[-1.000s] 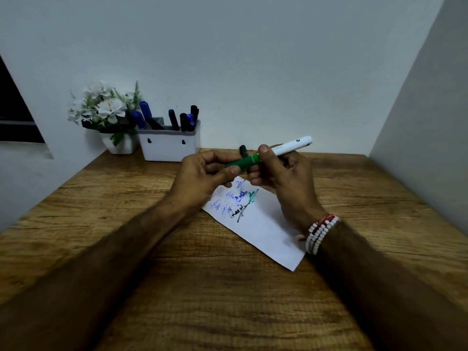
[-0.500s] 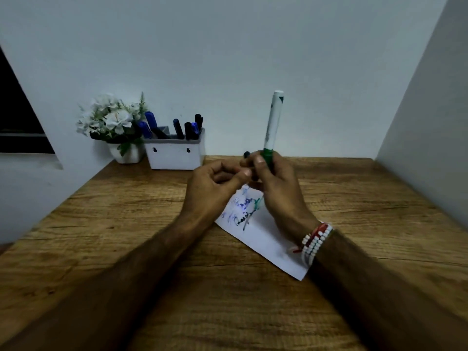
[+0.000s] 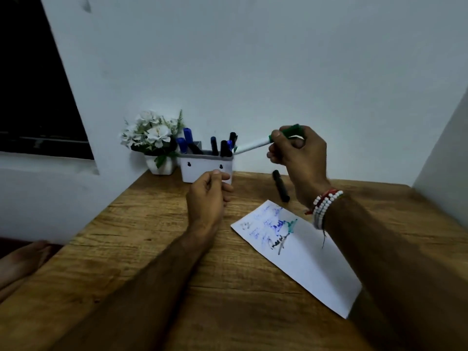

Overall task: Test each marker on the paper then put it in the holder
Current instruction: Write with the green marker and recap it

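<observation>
Idling just in front of the holder [image 3: 206, 167], the left hand [image 3: 210, 196] hangs loosely curled, holding nothing. Now the marker [image 3: 253, 145]: light, stiff and smooth-barrelled by my judgement, best pinched near the cap. Its white tail noses at the holder's right rim, the green cap end gripped between thumb and curled fingers of the right hand [image 3: 296, 153].

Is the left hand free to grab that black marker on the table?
Probably yes: the left hand seems empty, and only bare table lies between it and the black marker; the right hand, gripping the green marker, hovers above.
</observation>
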